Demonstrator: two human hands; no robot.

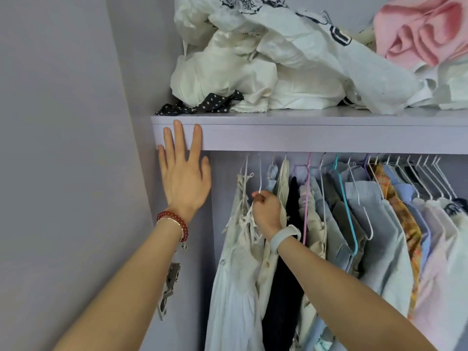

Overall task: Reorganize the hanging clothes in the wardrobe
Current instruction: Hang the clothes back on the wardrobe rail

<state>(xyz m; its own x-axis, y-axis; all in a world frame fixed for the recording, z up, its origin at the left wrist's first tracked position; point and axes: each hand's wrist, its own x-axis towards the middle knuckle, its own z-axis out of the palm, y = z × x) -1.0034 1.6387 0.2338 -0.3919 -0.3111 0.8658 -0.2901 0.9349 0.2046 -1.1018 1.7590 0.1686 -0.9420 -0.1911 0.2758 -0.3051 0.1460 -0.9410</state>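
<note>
A row of clothes hangs on hangers under the lilac wardrobe shelf [304,138]. At the left end hangs a cream strappy dress [238,249] on a white hanger [259,178]. My right hand [267,211] grips the lower part of that white hanger among the straps. Beside it hang a dark garment [283,287], a beige piece on a pink hanger [307,188], pale blue shirts [379,236] with a teal hanger [345,198], and an orange plaid shirt [407,224]. With fingers straight, my left hand [184,173] lies flat against the shelf's front edge at its left corner.
On top of the shelf lies a heap of white and cream fabric [266,67], a black polka-dot strip [202,105] and a pink cloth [425,34]. A metal door hinge [169,287] sits on the wardrobe's left side wall. The grey wall [63,148] fills the left.
</note>
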